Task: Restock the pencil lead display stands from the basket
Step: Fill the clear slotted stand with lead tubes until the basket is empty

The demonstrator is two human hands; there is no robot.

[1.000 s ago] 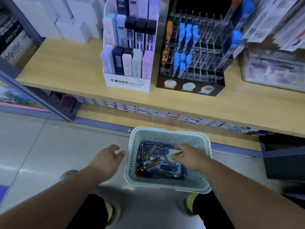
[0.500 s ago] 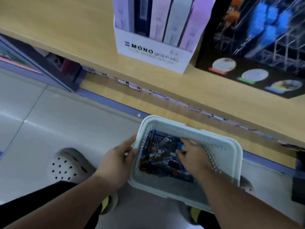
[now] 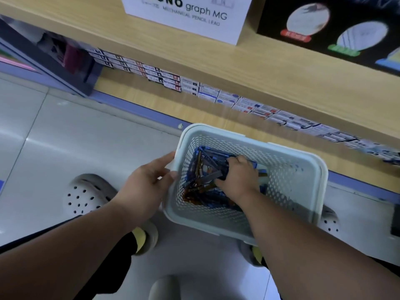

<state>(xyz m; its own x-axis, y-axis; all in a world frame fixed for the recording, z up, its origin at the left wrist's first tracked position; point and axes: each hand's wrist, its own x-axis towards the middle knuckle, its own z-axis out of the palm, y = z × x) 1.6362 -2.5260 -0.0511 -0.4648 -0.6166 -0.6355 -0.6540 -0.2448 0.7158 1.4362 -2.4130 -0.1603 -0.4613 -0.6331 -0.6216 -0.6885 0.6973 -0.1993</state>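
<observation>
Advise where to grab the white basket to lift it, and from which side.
Take the basket by its thick rolled rim at the left short end, from outside, where the left hand rests open-fingered. The lip overhangs the tapered perforated wall, so fingers can hook under it. The right hand fills the inside, gripping lead packs, so an inside hold looks blocked.

A pale, perforated plastic basket (image 3: 303,180) is seen skewed in front of the low shelf. Slim lead cases (image 3: 203,167), mostly dark blue with a few amber, are heaped loosely in its left half, and several are gripped by the right hand (image 3: 236,176). On the wooden shelf above, a white MONO graph MG display stand (image 3: 162,24) and a black display stand (image 3: 272,22) are set side by side, with only their bases shown.
</observation>
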